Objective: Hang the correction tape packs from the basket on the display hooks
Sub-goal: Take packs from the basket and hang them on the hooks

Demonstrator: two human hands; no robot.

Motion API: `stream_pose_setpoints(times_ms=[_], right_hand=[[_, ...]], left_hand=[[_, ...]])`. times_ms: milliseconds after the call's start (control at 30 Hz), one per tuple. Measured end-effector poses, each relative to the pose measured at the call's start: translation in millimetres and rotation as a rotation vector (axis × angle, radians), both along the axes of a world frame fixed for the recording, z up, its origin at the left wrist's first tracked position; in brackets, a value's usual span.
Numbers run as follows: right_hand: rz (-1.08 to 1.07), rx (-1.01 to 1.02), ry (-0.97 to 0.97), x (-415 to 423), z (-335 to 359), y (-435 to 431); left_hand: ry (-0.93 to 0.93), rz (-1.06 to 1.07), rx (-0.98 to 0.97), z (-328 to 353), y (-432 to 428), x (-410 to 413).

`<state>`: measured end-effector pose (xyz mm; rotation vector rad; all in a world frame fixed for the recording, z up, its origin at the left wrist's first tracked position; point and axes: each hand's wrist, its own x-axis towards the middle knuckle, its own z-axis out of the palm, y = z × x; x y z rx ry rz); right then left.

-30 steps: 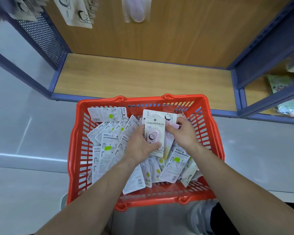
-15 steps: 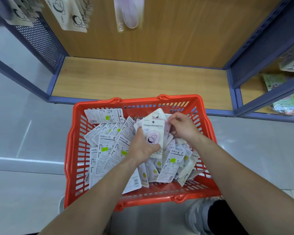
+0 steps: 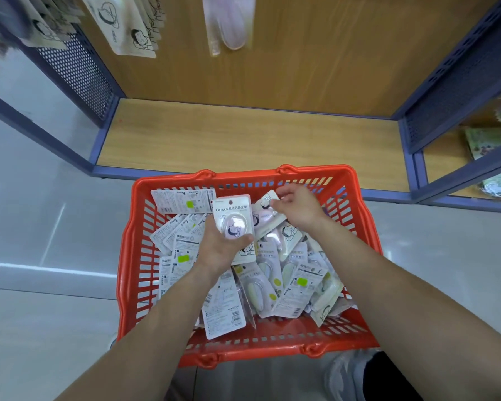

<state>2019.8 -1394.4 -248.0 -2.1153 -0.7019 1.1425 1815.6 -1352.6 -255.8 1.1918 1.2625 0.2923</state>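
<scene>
A red plastic basket point(image 3: 133, 256) stands on the floor before the shelf, filled with several white correction tape packs point(image 3: 297, 287), some face down. My left hand point(image 3: 220, 250) grips one upright pack point(image 3: 233, 218) with a pink round tape and a "Campus" label, held above the pile. My right hand point(image 3: 297, 208) pinches the top corner of a second pack point(image 3: 268, 202) that lies tilted in the basket's far right part. Packs that hang from the display hooks point(image 3: 133, 33) show at the top left, and one pink pack point(image 3: 229, 21) hangs at top centre.
A wooden shelf board point(image 3: 243, 140) with a blue metal frame point(image 3: 102, 169) lies just beyond the basket. Perforated blue side panels stand left and right. Colourful goods point(image 3: 486, 143) sit in the neighbouring bay at right. A grey shoe point(image 3: 344, 377) is beside the basket's near right corner.
My left hand has kept its grip on the pink pack. My right hand moved from that pack's top edge to the right and took hold of a second pack in the basket.
</scene>
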Motion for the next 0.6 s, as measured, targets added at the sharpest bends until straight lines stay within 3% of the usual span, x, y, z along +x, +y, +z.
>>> stream_pose_setpoints(times_ms=[333,467,600], right_hand=[[0.097,-0.107,0.092,-13,9,-52],[0.116,-0.064,0.000,-17,4,-56],[-0.002,-0.006,0.123,-21,2,-60]], left_hand=[[-0.087,-0.078,-0.135,4,-8,12],[-0.121,-0.002,-0.194,9,-5,13],[-0.164,-0.028,-0.208,11,-2,8]])
